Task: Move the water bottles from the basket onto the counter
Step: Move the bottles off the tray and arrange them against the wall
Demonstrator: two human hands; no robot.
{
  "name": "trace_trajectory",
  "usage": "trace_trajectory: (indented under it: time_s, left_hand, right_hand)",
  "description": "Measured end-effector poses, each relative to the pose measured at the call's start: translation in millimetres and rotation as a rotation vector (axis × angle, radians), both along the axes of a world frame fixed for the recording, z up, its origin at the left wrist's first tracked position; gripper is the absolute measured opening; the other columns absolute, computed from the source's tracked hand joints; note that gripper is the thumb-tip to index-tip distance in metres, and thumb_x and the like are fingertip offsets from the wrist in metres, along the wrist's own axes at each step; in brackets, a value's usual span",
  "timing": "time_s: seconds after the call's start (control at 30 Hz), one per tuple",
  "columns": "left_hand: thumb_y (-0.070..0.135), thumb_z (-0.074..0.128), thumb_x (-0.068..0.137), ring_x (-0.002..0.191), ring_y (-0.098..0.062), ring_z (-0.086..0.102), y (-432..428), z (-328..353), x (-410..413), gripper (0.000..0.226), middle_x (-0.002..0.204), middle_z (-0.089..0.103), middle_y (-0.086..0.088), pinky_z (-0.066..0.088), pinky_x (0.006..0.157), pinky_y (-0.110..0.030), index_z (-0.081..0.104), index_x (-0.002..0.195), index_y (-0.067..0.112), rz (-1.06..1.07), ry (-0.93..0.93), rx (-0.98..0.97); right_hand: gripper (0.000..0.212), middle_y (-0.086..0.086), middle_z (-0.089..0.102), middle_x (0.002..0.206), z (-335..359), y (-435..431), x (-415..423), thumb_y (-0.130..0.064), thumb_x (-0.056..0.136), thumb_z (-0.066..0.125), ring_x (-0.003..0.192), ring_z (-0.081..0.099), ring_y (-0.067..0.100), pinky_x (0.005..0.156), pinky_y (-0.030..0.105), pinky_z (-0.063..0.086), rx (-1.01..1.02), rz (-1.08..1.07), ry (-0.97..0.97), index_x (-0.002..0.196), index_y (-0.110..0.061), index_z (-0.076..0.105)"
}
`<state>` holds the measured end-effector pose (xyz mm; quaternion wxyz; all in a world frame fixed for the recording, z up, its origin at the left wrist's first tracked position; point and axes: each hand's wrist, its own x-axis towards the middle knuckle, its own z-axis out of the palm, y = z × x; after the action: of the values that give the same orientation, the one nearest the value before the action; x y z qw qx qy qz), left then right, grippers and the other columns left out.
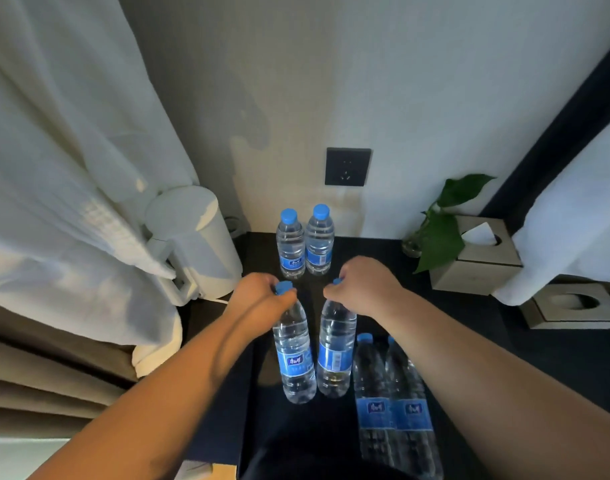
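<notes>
Nearest you, two bottles (372,393) wait (basket too dark to discern), your left hand (258,292) and right hand (362,282) each grip a carried bottle (293,358) by its neck, and a back pair (290,247) stands on the counter (469,323).

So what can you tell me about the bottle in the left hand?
The left-hand bottle is clear plastic with water inside, a blue cap and a blue label. The left hand grips it at the cap. It is about upright over the dark counter, close beside the right-hand bottle, which the right hand holds.
</notes>
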<state>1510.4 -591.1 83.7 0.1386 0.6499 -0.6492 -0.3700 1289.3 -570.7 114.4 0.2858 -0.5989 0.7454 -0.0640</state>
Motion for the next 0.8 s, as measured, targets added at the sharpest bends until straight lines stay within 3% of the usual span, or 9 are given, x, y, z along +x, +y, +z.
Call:
trace_trajectory:
  time_s: [0.13,0.33,0.5,0.63,0.8]
  left_hand:
    - [0.047,0.071,0.071,0.052,-0.001,0.064,-13,18,-1,0.025,0.06,0.069,0.012,0.049,0.043,-0.025,0.071,0.07,0.022,0.045,0.024,-0.123]
    - [0.035,0.074,0.079,0.058,-0.015,0.067,-35,35,-5,0.021,0.061,0.069,-0.002,0.055,0.052,-0.035,0.072,0.073,0.015,0.061,-0.011,-0.266]
    - [0.033,0.075,0.083,0.061,-0.019,0.065,-50,42,-8,0.024,0.063,0.067,-0.004,0.053,0.054,-0.035,0.071,0.075,0.011,0.039,-0.03,-0.328]
    - [0.034,0.075,0.084,0.057,-0.009,0.056,-57,38,-12,0.024,0.063,0.062,0.002,0.036,0.047,-0.025,0.066,0.073,0.015,-0.008,-0.101,-0.335]
    - [0.035,0.074,0.085,0.063,-0.012,0.058,-60,30,-14,0.021,0.07,0.064,0.003,0.042,0.053,-0.026,0.069,0.083,0.014,-0.046,-0.126,-0.375]
  right_hand:
    - [0.032,0.004,0.069,0.067,23,-12,-11,-0.046,0.078,0.074,0.064,0.068,0.02,0.056,0.034,0.052,-0.097,-0.026,0.016,0.074,-0.014,0.067]
    - [0.029,0.002,0.062,0.068,41,-34,-23,-0.041,0.08,0.071,0.062,0.061,0.019,0.05,0.028,0.039,-0.231,-0.093,0.056,0.076,-0.014,0.062]
    - [0.025,0.004,0.064,0.076,42,-54,-27,-0.039,0.083,0.069,0.069,0.064,0.021,0.056,0.033,0.049,-0.284,-0.129,0.062,0.082,-0.014,0.064]
    - [0.024,0.003,0.063,0.08,35,-68,-26,-0.037,0.085,0.068,0.07,0.059,0.018,0.055,0.03,0.043,-0.285,-0.132,0.098,0.087,-0.014,0.063]
    - [0.022,0.005,0.064,0.09,20,-76,-26,-0.033,0.09,0.064,0.081,0.06,0.025,0.061,0.031,0.041,-0.299,-0.16,0.066,0.099,-0.013,0.063]
